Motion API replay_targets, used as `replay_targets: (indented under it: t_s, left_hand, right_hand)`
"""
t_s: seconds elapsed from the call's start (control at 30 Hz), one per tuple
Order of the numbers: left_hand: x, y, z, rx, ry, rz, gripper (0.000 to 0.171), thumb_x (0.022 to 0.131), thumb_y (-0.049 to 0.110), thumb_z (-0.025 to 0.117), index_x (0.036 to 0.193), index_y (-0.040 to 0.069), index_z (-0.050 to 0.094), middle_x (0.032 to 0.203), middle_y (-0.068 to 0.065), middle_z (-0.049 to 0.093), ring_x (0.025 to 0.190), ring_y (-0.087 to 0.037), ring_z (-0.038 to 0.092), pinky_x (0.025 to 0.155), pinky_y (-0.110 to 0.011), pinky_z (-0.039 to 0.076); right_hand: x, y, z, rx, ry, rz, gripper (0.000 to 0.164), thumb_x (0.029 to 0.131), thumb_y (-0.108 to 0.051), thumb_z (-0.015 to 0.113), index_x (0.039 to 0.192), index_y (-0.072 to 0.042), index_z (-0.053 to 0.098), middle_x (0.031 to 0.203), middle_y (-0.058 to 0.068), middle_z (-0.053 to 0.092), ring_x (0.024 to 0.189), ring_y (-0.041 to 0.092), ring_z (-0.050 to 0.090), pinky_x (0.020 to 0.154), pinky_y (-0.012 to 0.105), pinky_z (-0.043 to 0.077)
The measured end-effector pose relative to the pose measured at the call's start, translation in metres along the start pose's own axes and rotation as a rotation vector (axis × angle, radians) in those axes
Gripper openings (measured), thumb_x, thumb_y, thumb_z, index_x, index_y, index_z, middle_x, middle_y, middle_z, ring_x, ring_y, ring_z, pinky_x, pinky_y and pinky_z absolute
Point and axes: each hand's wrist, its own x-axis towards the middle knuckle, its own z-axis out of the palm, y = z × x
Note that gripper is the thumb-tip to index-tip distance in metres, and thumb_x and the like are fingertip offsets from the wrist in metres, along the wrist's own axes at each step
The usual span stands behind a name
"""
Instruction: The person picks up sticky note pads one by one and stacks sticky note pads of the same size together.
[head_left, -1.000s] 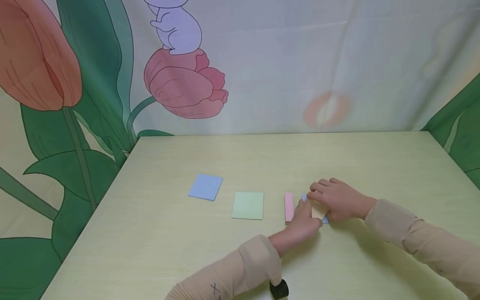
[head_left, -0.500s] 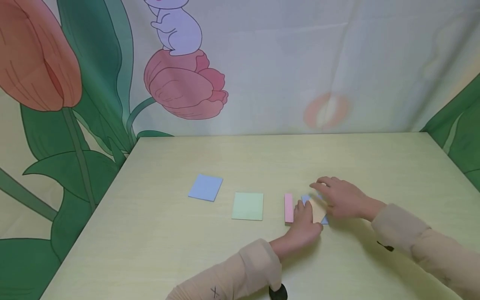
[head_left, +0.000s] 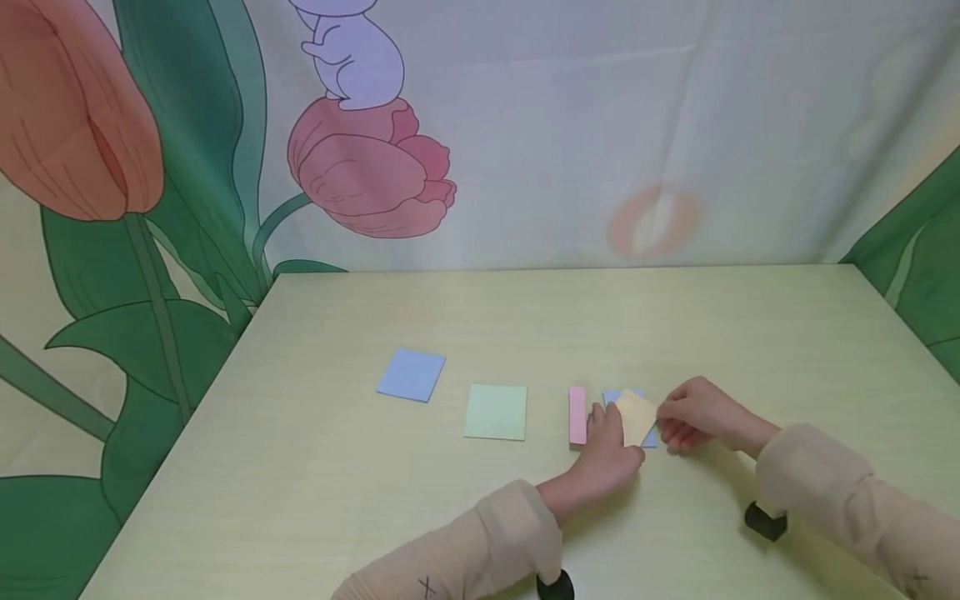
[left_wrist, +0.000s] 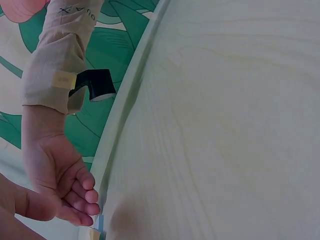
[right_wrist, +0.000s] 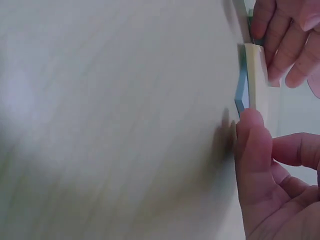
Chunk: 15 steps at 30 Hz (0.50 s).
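A cream-yellow square pad of paper-like sheets lies turned at an angle on a blue square pad. My left hand rests at its left side, fingers fairly straight on its edge and the thumb by its near corner. My right hand pinches the right corner of the yellow pad between thumb and index finger, the other fingers curled below. In the right wrist view the yellow pad shows some thickness, slightly spread from the blue one. The left wrist view shows the right hand from the palm side.
Just left of my left hand stands a narrow pink block. Further left lie a pale green square and another blue square on the light wooden table. A printed flower cloth hangs behind the table.
My right hand has drawn back from the far side of the yellow pad, come down to the right and taken its right corner. More of the yellow pad shows. The left hand has barely moved.
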Motion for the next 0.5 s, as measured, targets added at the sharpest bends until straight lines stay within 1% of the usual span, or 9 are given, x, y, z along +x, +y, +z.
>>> replay_targets:
  t_s: [0.07,0.2,0.5]
  left_hand:
    - [-0.0006,0.0001,0.0001,0.002,-0.002,-0.001,0.075,0.072,0.006,0.049,0.138,-0.005,0.015,0.146,-0.021,0.003,0.136,-0.029,0.001,0.109,-0.044,0.011]
    - [-0.0011,0.0007,-0.0001,0.007,-0.01,-0.004,0.074,0.073,0.006,0.049,0.138,-0.005,0.015,0.147,-0.02,0.004,0.136,-0.029,0.001,0.109,-0.043,0.011]
    - [0.0005,0.0035,-0.0005,0.03,-0.009,-0.038,0.072,0.075,0.008,0.049,0.138,-0.003,0.017,0.147,-0.017,0.008,0.136,-0.026,0.005,0.109,-0.042,0.012]
  right_hand:
    - [0.0008,0.0023,0.002,0.022,-0.011,0.015,0.021,0.084,-0.01,0.047,0.082,0.007,0.059,0.06,0.003,0.06,0.05,0.009,0.056,0.05,0.025,0.049]
    - [0.002,0.0036,0.0037,0.023,0.0,0.025,0.019,0.084,-0.009,0.046,0.081,0.005,0.058,0.06,0.003,0.059,0.05,0.01,0.056,0.049,0.025,0.049]
    - [0.006,0.0003,0.0047,-0.01,0.031,-0.004,0.019,0.083,-0.009,0.044,0.086,0.005,0.056,0.061,0.004,0.056,0.049,0.01,0.054,0.048,0.025,0.048]
